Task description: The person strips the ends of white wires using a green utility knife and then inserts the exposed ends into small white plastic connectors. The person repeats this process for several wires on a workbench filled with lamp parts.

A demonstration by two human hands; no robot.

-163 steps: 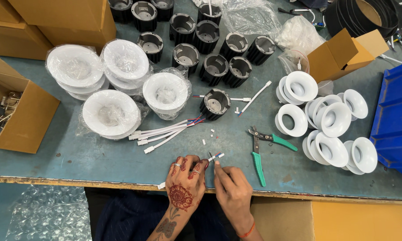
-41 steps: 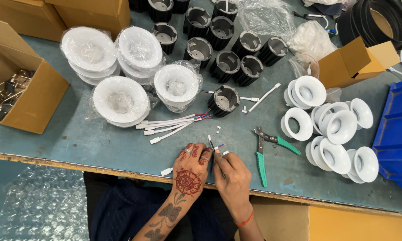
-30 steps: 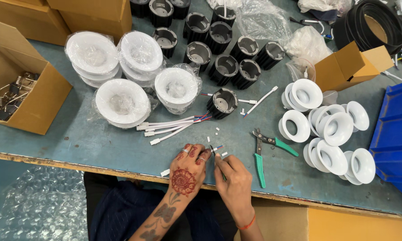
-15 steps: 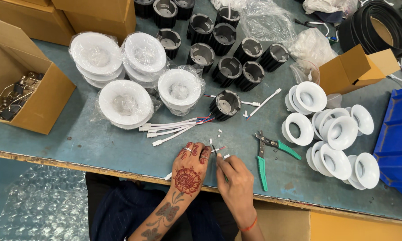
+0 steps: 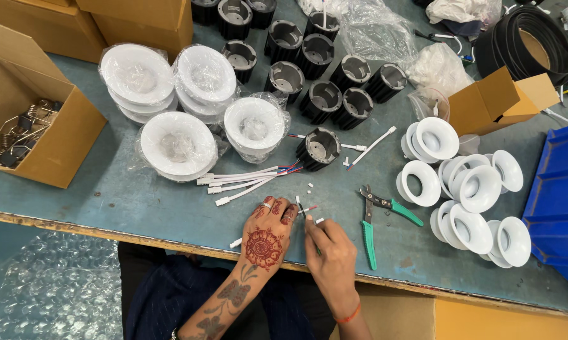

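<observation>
Both hands sit together at the near edge of the blue-green table (image 5: 139, 208), just left of the green-handled wire cutters (image 5: 369, 230). Left hand (image 5: 268, 236) and right hand (image 5: 328, 252) both pinch a short thin wire (image 5: 308, 209) between fingertips, its end poking up past the fingers. White wire offcuts (image 5: 309, 187) lie just beyond. Bundle of white cables (image 5: 246, 179) up-left of the cutters, leading to a black heat-sink housing (image 5: 318, 148). White trim rings (image 5: 466, 189) right of the cutters. Cardboard box (image 5: 51, 135) of springs far left.
</observation>
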